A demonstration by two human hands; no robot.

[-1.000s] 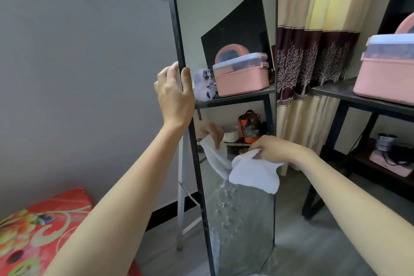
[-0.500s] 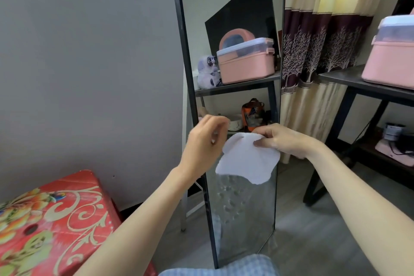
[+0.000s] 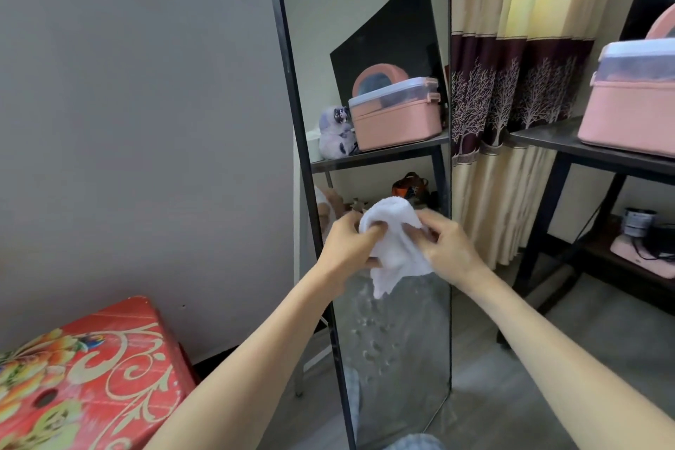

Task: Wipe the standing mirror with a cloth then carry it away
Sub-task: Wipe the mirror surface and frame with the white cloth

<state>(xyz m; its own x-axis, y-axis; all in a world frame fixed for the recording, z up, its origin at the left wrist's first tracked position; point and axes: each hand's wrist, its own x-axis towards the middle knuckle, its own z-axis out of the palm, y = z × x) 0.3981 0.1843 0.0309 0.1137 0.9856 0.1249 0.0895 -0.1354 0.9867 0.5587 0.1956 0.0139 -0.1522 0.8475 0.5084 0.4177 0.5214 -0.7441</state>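
Bunching now: the left hand (image 3: 349, 247), off the frame it steadied a second ago, has joined the right hand (image 3: 447, 248), and both pinch the white cloth (image 3: 392, 248) into a wad, forearms angled inward. Regripping, I'd say, mid-wipe. Just behind, the standing mirror (image 3: 383, 29) stands upright, lower glass spotted.

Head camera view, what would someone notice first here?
Both hands, the left hand and right hand, bunch a white cloth in front of the tall standing mirror at centre. The lower glass shows smudgy marks. A red floral-patterned box sits at bottom left.
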